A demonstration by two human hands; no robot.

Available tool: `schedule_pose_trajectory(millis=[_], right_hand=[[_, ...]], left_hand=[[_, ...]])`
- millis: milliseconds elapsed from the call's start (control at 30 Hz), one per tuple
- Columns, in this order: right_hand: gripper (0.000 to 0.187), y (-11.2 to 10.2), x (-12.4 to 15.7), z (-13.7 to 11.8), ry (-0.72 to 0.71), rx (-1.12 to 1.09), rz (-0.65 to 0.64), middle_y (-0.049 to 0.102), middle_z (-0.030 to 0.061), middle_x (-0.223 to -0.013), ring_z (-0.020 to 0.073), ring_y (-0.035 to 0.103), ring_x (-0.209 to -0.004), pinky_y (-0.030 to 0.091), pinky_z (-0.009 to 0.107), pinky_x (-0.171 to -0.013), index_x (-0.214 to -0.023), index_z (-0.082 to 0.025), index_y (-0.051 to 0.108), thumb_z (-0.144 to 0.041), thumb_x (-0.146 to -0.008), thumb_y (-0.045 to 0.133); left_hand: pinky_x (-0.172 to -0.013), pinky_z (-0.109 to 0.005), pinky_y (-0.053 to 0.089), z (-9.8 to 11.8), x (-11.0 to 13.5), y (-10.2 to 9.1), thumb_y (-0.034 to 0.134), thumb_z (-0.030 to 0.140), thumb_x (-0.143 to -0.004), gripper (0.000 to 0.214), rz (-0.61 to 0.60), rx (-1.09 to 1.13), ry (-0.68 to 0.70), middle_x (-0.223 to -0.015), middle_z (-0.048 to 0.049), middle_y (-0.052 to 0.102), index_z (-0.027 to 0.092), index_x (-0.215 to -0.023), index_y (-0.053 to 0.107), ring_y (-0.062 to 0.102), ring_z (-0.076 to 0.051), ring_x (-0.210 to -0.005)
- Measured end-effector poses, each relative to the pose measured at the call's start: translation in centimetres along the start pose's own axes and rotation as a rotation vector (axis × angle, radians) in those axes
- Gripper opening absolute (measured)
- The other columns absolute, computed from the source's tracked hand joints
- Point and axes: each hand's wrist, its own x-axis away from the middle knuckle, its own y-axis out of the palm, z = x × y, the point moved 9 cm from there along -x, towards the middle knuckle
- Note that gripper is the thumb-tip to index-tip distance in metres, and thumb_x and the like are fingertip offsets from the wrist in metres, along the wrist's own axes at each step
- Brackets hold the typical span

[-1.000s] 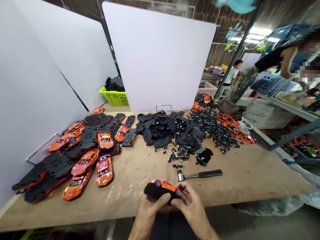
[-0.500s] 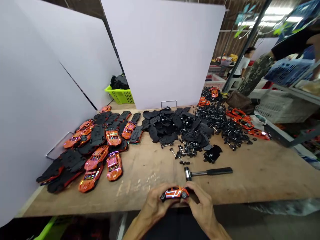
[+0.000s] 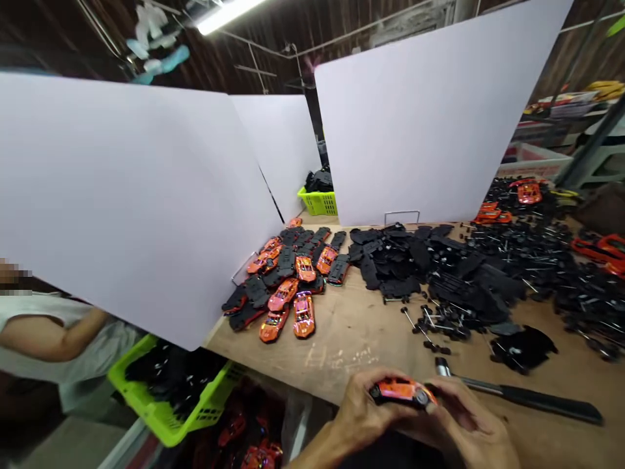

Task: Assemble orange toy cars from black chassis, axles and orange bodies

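The left hand (image 3: 364,410) and right hand (image 3: 466,420), grips closed around an assembled orange toy car (image 3: 403,393), hold it over the bench's (image 3: 332,365) near edge; its wheels look fitted, so setting it down seems the call, a hammer (image 3: 541,398) just beside

Tall white round-cornered partition panels (image 3: 430,111) rise around a pale plywood workbench (image 3: 336,345), beneath a dark slatted wooden ceiling (image 3: 342,39) lit by one bright fluorescent tube (image 3: 227,14), while a dark metal support post (image 3: 593,143) slants upward at the right
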Motion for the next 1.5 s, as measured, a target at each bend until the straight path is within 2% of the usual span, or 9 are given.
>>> schedule_pose_trajectory(millis=[333, 567, 667, 800, 867, 967, 1100, 1333, 1500], right_hand=[[0.035, 2.6, -2.4, -3.8, -0.049, 0.094, -0.065, 0.077, 0.0064, -0.115, 0.0247, 0.076, -0.106, 0.064, 0.033, -0.092, -0.123, -0.029, 0.069, -0.021, -0.089, 0.067], [0.061, 2.2, -4.0, -2.8, 0.132, -0.162, -0.091, 0.076, 0.0078, -0.121, 0.0241, 0.075, -0.111, 0.062, 0.040, -0.101, -0.141, -0.029, 0.055, -0.036, -0.086, 0.080], [0.049, -2.3, -4.7, -0.8, 0.135, -0.056, 0.031, 0.074, 0.0114, -0.129, 0.0277, 0.074, -0.114, 0.063, 0.044, -0.101, -0.134, -0.026, 0.063, -0.046, -0.090, 0.074], [0.048, -9.6, -5.3, 2.6, 0.167, 0.132, 0.215, 0.077, 0.0118, -0.118, 0.0286, 0.076, -0.104, 0.065, 0.043, -0.095, -0.123, -0.023, 0.070, -0.056, -0.089, 0.071], [0.049, -12.8, -5.4, 3.6, 0.177, 0.188, 0.274, 0.077, 0.0122, -0.116, 0.0281, 0.076, -0.102, 0.065, 0.043, -0.092, -0.119, -0.022, 0.070, -0.060, -0.088, 0.070], [0.049, -17.5, -5.5, 4.5, 0.182, 0.310, 0.397, 0.077, 0.0130, -0.116, 0.0284, 0.076, -0.099, 0.063, 0.045, -0.093, -0.117, -0.021, 0.070, -0.061, -0.089, 0.068], [0.044, -20.7, -6.6, 4.8, 0.138, 0.542, 0.403, 0.074, 0.0132, -0.119, 0.0283, 0.074, -0.099, 0.058, 0.046, -0.094, -0.115, -0.022, 0.070, -0.058, -0.093, 0.062], [0.058, -19.8, -9.2, 8.5, 0.171, 0.645, 0.245, 0.071, 0.0156, -0.113, 0.0325, 0.067, -0.108, 0.053, 0.048, -0.095, -0.116, -0.016, 0.070, -0.058, -0.076, 0.079], [0.043, -21.1, -9.5, 11.6, 0.292, 0.529, 0.230, 0.072, 0.0084, -0.087, 0.0255, 0.068, -0.082, 0.055, 0.040, -0.078, -0.097, -0.016, 0.072, -0.047, -0.069, 0.082]], left_hand=[[-0.083, -0.030, 0.051, -1.6, -1.0, -3.4, 0.095, 0.029, -0.059, 0.039, 0.145, 0.168, -0.064, -0.092, -0.0031, 0.078, 0.022, -0.095, 0.082, 0.068, -0.023, -0.089], [-0.085, -0.033, 0.054, -0.9, -1.7, -5.7, 0.095, 0.037, -0.059, 0.047, 0.206, 0.079, -0.053, -0.097, -0.0056, 0.080, 0.020, -0.101, 0.081, 0.071, -0.027, -0.092], [-0.082, -0.035, 0.056, 3.5, -3.7, -12.8, 0.087, 0.046, -0.071, 0.049, 0.446, -0.174, 0.082, -0.103, -0.0075, 0.079, 0.018, -0.111, 0.077, 0.072, -0.026, -0.090], [-0.104, -0.041, 0.049, 14.0, -6.0, -24.8, 0.077, 0.045, -0.082, 0.053, 0.844, -0.724, 0.383, -0.127, -0.0105, 0.073, 0.019, -0.127, 0.069, 0.067, -0.028, -0.116], [-0.107, -0.048, 0.047, 15.6, -8.6, -29.6, 0.071, 0.041, -0.087, 0.055, 0.878, -0.949, 0.222, -0.128, -0.0142, 0.072, 0.015, -0.135, 0.064, 0.065, -0.032, -0.118], [-0.112, -0.065, 0.036, 15.6, -11.7, -32.5, 0.069, 0.036, -0.089, 0.056, 0.886, -1.213, 0.018, -0.137, -0.0188, 0.066, 0.008, -0.136, 0.061, 0.055, -0.040, -0.131], [-0.117, -0.058, 0.035, 15.9, -12.0, -25.2, 0.056, 0.032, -0.096, 0.050, 1.027, -1.168, 0.322, -0.146, -0.0223, 0.058, 0.004, -0.137, 0.059, 0.050, -0.037, -0.138], [-0.095, -0.039, 0.054, 8.5, -14.9, -1.1, 0.060, 0.032, -0.094, 0.028, 0.238, -0.588, 0.447, -0.112, -0.0110, 0.076, 0.018, -0.115, 0.072, 0.070, -0.025, -0.100], [-0.093, -0.036, 0.051, 6.8, -12.4, 7.0, 0.058, 0.028, -0.098, 0.023, 0.071, -0.408, 0.467, -0.110, -0.0092, 0.076, 0.022, -0.113, 0.074, 0.068, -0.024, -0.099]])
